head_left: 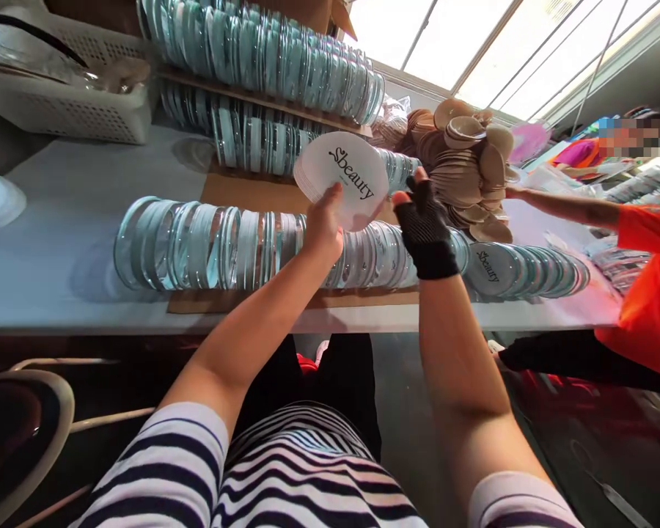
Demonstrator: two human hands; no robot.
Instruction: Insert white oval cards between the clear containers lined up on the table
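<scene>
- Holding a stack of printed discs (344, 176), left hand (323, 226) grips it just above the front case row (286, 246).
- Gloved right hand (424, 220) pinches the stack's edge.
- Right of the stack, some cases (487, 265) already show labels; most left of it look bare.

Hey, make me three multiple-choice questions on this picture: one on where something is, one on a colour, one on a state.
1. Where does the white basket stand?
A. far left of the table
B. under the table
C. on the lap

2. What colour is the glove on the right hand?
A. red
B. black
C. white

3. What is the left hand doing?
A. lying flat
B. resting in the lap
C. holding a stack of white printed discs

Answers: 1 A, it sits by the table's left end. 2 B, a black fingerless glove. 3 C, the thumb presses on the discs.
</scene>
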